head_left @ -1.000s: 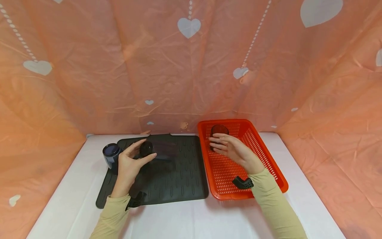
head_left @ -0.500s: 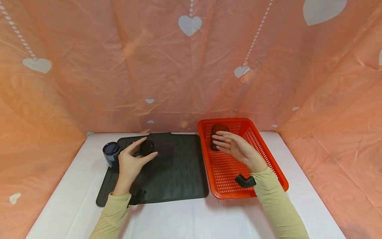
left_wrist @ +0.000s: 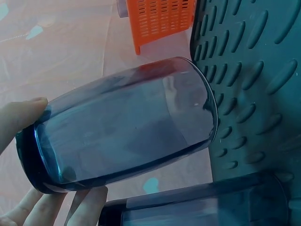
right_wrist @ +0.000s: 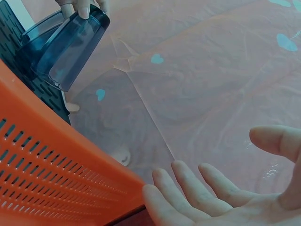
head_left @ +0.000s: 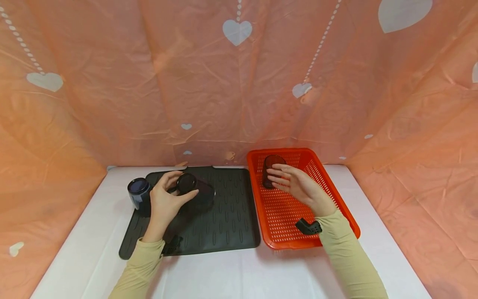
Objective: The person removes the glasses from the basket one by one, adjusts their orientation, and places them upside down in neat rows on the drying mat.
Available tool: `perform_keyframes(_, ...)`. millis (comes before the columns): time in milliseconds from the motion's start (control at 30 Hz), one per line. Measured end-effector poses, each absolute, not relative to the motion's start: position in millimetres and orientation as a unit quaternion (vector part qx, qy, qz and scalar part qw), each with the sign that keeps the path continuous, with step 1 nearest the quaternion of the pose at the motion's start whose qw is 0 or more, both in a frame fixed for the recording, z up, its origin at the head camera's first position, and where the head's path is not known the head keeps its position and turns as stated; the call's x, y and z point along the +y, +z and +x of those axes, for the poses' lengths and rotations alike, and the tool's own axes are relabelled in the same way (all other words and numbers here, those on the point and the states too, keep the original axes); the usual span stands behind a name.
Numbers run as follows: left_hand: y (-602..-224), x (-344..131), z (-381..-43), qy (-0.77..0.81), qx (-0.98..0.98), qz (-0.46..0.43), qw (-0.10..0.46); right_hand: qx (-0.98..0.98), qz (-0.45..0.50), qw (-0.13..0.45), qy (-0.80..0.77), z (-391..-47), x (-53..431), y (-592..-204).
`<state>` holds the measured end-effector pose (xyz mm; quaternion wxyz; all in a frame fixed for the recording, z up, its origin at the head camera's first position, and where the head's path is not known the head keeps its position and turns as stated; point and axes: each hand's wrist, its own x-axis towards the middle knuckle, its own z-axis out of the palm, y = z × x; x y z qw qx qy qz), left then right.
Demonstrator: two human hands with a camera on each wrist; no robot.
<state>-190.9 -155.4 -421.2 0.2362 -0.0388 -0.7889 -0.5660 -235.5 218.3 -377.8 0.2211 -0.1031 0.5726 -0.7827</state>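
Note:
My left hand (head_left: pixel 164 201) grips a dark blue-tinted drinking glass (left_wrist: pixel 127 125) by its thick base, thumb on one side and fingers on the other. The glass tilts with its base up and its rim slanting down to the right, over the black ridged mat (head_left: pixel 231 216). A second blue glass (head_left: pixel 140 197) stands base up at the mat's left edge, beside the left hand. My right hand (head_left: pixel 298 187), fingers extended and holding nothing, hovers above the orange-red basket (head_left: pixel 291 245). Partly behind its fingers, another dark glass (head_left: pixel 274 162) sits in the basket's back left corner.
The mat and basket lie side by side on a white table (head_left: pixel 224 274). An orange curtain (head_left: pixel 209 95) with pale hearts hangs close behind them and along both sides. The basket's raised rim borders the mat's right edge.
The glass in my left hand has turned from lying nearly sideways to a steeper tilt, its rim swinging down and left. My right hand has shifted slightly right.

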Motion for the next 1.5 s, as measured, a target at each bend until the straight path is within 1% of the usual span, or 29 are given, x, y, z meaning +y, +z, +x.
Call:
perform_keyframes(733, -427, -150, -196, -0.539, -0.811, 0.000, 0.227, 0.560, -0.098, 0.222, -0.792, -236, 224, -383)
perform_keyframes(1100, -428, -143, -196, -0.505, -0.822, -0.015, 0.263, 0.558, -0.099, 0.219, -0.794, -234, 224, -387)
perform_keyframes(1500, -434, -139, -200, -0.496, -0.831, -0.021, 0.251, 0.555, -0.101, 0.219, -0.796, -236, 225, -389)
